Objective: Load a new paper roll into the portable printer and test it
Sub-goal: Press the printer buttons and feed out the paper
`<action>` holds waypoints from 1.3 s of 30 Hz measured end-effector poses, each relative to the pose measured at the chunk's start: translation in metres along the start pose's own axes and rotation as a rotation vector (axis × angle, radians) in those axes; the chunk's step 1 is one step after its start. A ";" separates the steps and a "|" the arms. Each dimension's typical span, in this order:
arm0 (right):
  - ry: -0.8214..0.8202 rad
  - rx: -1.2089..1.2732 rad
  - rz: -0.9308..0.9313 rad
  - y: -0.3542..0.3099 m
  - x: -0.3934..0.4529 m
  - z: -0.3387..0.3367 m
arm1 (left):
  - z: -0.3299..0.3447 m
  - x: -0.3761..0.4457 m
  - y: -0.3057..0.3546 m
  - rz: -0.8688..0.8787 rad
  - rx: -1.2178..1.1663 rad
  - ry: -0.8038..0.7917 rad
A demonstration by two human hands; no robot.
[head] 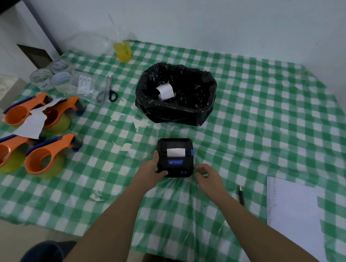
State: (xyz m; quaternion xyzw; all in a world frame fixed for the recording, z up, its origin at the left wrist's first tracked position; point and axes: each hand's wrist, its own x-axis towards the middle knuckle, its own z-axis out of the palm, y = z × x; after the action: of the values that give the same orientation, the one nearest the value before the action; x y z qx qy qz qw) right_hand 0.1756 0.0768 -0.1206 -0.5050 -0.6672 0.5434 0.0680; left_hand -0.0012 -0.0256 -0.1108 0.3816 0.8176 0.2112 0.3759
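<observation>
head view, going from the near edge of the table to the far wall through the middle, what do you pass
Left hand and right hand → portable printer with paper showing → black bin bag with a paper roll inside → yellow drink.

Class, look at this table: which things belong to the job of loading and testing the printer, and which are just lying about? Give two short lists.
Belong to the job:
portable printer, held by the left hand
paper strip showing at its slot
right hand beside the printer

Just lying about:
orange tape dispensers
scissors
yellow drink
black bin bag
pen
</observation>
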 end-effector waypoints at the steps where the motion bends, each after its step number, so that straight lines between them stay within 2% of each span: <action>1: -0.001 -0.001 -0.001 0.000 0.000 0.000 | 0.000 0.000 0.000 0.001 0.000 0.001; 17: 0.051 -0.046 -0.014 -0.008 -0.003 0.003 | -0.004 -0.004 0.006 -0.008 0.001 -0.025; 27: 0.058 -0.142 0.020 -0.023 -0.007 0.005 | -0.005 -0.008 0.017 -0.036 0.100 -0.046; 39: 0.054 -0.168 0.066 -0.028 -0.010 0.006 | -0.015 -0.015 0.020 -0.028 -0.106 -0.041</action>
State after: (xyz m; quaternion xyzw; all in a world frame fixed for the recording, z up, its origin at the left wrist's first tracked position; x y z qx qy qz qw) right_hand 0.1597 0.0685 -0.0966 -0.5450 -0.6914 0.4736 0.0255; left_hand 0.0032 -0.0256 -0.0822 0.3537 0.8026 0.2410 0.4155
